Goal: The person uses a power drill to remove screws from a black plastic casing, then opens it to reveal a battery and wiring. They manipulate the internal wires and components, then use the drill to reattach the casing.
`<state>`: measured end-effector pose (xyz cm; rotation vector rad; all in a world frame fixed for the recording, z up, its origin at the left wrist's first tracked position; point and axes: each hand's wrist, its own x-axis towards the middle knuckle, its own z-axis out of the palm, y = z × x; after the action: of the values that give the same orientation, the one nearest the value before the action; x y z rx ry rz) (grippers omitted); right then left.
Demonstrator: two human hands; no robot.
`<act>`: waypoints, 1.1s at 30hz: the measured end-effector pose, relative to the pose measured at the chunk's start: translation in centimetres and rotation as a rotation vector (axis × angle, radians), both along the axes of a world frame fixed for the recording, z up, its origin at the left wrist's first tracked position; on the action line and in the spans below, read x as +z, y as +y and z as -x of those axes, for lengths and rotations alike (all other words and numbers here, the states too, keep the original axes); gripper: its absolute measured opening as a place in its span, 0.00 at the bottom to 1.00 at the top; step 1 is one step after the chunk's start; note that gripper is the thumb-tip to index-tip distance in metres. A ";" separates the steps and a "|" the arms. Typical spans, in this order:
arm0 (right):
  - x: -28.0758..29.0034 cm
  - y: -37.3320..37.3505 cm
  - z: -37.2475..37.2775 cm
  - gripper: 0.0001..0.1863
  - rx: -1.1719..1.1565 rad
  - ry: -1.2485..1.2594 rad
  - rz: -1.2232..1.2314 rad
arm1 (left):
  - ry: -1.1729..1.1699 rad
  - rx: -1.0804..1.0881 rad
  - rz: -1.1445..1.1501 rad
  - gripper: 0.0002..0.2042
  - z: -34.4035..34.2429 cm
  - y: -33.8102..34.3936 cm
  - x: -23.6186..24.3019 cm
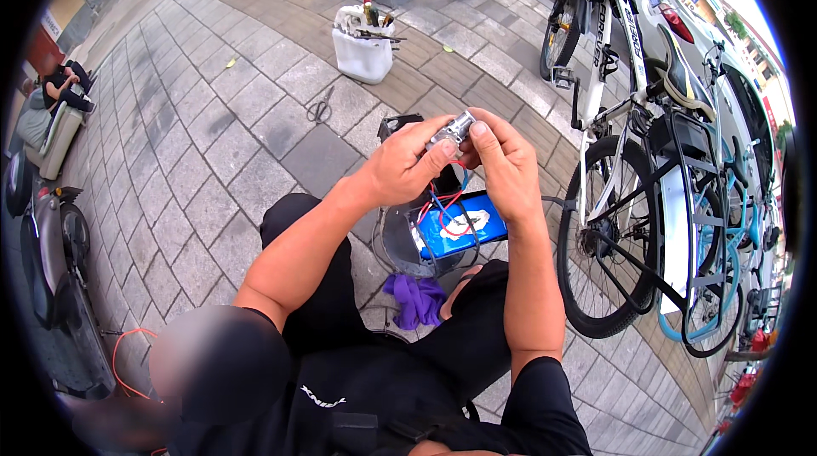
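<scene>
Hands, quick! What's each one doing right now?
Left hand: closed, holding the silvery metal part.
Right hand: closed, holding the same part.

Head-worn fisheye, aimed down and forward; bare left hand (402,163) and bare right hand (512,173) near, grey stone-slab pavement (204,168) beyond (straight edges bow toward rim).

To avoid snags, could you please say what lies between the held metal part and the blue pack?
Mostly red and blue wires, the head view shows.

The metal part (454,134) is silver, the box (460,242) blue and white, the near cloth (415,300) purple, the far tub (364,59) white.
</scene>
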<state>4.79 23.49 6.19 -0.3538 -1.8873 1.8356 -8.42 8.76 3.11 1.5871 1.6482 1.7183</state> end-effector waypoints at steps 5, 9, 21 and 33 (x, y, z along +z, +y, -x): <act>-0.3 0.1 0.1 0.22 -0.005 -0.010 0.006 | 0.003 -0.002 -0.006 0.25 -0.2 0.0 0.3; -0.4 0.1 0.2 0.21 -0.011 -0.052 0.017 | 0.055 0.037 0.033 0.25 -0.3 -0.2 0.8; -0.8 0.5 0.4 0.20 -0.008 -0.076 0.038 | 0.023 0.091 0.005 0.22 -1.3 0.4 1.9; -0.7 0.2 0.6 0.18 -0.006 -0.065 0.023 | 0.032 0.120 0.135 0.25 -1.0 0.1 1.7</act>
<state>4.17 23.73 5.52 -0.4308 -1.9069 1.8645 -7.43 8.85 4.84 1.4882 1.8676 1.6061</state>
